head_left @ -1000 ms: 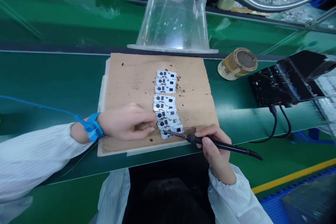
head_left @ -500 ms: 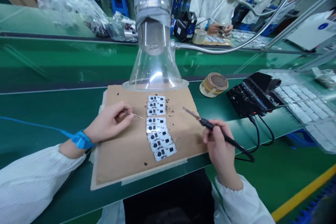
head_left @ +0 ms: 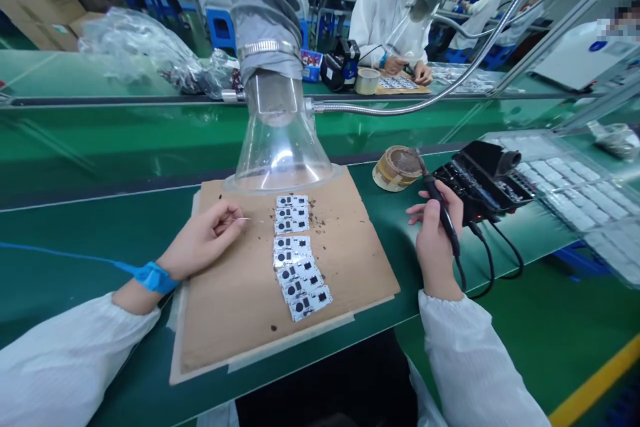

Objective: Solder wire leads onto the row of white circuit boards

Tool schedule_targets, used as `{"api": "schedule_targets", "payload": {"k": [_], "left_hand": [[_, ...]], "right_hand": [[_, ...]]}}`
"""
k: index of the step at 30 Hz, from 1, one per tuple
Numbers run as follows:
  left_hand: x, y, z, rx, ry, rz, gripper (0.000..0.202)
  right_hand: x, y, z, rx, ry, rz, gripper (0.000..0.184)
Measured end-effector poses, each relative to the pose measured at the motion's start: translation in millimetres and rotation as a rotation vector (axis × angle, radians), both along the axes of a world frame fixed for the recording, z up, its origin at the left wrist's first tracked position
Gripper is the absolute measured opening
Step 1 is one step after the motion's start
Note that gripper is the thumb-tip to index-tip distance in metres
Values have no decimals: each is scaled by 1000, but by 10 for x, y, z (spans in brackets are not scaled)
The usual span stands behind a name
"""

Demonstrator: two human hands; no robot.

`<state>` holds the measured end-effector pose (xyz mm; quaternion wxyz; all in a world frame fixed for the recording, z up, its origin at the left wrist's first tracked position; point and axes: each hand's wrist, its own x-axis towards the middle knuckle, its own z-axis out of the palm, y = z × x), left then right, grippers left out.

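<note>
My left hand [head_left: 203, 240] rests on a brown board [head_left: 350, 253], its fingers pinched on a thin solder wire [head_left: 245, 219] that points right toward a row of small white circuit boards [head_left: 296, 260]. A blue wrist strap [head_left: 153, 276] with a blue cord circles that wrist. My right hand [head_left: 436, 230] is off the board to the right, closed round a black soldering iron [head_left: 440, 203]. The iron's tip reaches up to a round brown cleaning pad [head_left: 397, 167].
A clear funnel-shaped fume hood [head_left: 280, 140] on a grey hose stands at the board's far edge. A black soldering station [head_left: 483, 180] with cables sits right of the pad. Across the green bench another person in white works at a similar board [head_left: 397, 83].
My right hand lifted the iron off the nearest circuit board and swung it right to the cleaning pad. My left hand drew the wire back to the left. The view tilted up.
</note>
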<state>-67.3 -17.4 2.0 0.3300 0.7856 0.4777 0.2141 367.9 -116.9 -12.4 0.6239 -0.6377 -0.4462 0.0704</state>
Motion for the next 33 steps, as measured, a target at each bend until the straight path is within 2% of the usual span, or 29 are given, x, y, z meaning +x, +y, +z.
{"api": "schedule_targets", "payload": {"k": [4,7,12,15,19,21,25,33], "left_hand": [[44,51,50,97,28,39,36],[158,174,75,138,79,53,43],[496,395,158,288,46,-58,43],[599,445,155,318,-1,-81,43],[584,444,111,319,4,-87,46],[570,435,107,335,42,-86,47],[576,418,129,354,79,-94,47],[606,403,132,295,52,-120,43]], "right_hand": [[-6,-7,5,-32,30,35,45],[-16,-5,7,-26,33,40,44],[-70,-81,17,-26,28,74,38],[-185,-172,10,-97,27,175,31],[-454,-275,9,-201,35,378,27],[-578,-296,24,-219,51,429,26],[-682,-293,60,-222,59,442,26],[-643,-307,61,-261,-42,482,24]]}}
